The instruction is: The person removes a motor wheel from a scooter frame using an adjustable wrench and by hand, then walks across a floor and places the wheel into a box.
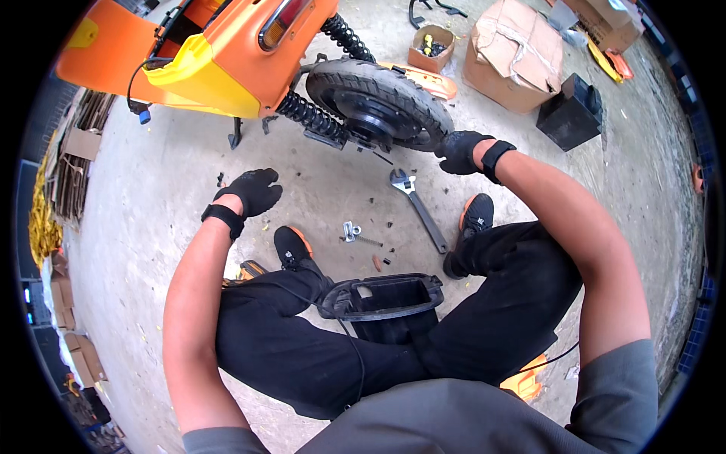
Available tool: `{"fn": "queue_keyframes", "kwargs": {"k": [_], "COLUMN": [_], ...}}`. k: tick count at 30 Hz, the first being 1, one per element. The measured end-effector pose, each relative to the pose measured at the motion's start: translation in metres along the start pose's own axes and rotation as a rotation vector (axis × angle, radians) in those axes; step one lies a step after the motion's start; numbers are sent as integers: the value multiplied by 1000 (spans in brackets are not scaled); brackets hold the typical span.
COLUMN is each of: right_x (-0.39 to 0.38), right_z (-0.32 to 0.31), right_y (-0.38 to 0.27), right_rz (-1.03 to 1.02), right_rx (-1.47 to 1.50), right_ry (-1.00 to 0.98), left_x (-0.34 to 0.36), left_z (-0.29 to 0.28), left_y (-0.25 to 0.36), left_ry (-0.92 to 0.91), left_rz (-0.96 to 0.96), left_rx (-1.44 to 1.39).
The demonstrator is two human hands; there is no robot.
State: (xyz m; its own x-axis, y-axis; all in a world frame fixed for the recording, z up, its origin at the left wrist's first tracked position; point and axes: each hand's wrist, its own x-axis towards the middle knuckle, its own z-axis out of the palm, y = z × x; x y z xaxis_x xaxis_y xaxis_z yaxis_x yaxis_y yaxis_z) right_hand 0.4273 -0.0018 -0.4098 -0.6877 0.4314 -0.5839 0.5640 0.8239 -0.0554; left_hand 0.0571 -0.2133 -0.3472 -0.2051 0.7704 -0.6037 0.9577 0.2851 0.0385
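An orange and yellow scooter stands ahead of me, its rear wheel with a black tyre turned toward me. At the tyre's right end is my right hand, in a black glove, its fingers curled against the rubber. My left hand, also gloved, hangs above the floor left of the wheel. Its fingers are loosely bent and apart, with nothing in them. Two coil-spring shock absorbers flank the wheel. Below it, an adjustable wrench lies on the concrete between my feet.
A black plastic bin-like part sits between my legs. Small metal hardware and scattered bits lie near my left shoe. Beyond the wheel are a large cardboard box, a small box of parts and a black block. Flattened cardboard is stacked left.
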Motion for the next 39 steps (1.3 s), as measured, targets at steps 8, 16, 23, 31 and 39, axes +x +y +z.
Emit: {"fn": "queue_keyframes", "kwargs": {"k": [8,16,23,31,39], "right_x": [0,2,1,1,1], "right_z": [0,0,-2,-1,-4], "right_y": [-1,-3,-4,-4,-6], "right_rz": [5,-21,-26,-7,-5], "right_rx": [11,10,11,23,28], "right_ry": [8,21,5,1,-6], "left_x": [2,1,2,1,-2], "left_z": [6,7,7,6,1], "left_y": [-5,-6,-6,-4,-2], "left_ry": [81,83,82,87,35], "left_rz": [56,45,51,40,25], "left_rx": [12,11,13,-6,-1]}}
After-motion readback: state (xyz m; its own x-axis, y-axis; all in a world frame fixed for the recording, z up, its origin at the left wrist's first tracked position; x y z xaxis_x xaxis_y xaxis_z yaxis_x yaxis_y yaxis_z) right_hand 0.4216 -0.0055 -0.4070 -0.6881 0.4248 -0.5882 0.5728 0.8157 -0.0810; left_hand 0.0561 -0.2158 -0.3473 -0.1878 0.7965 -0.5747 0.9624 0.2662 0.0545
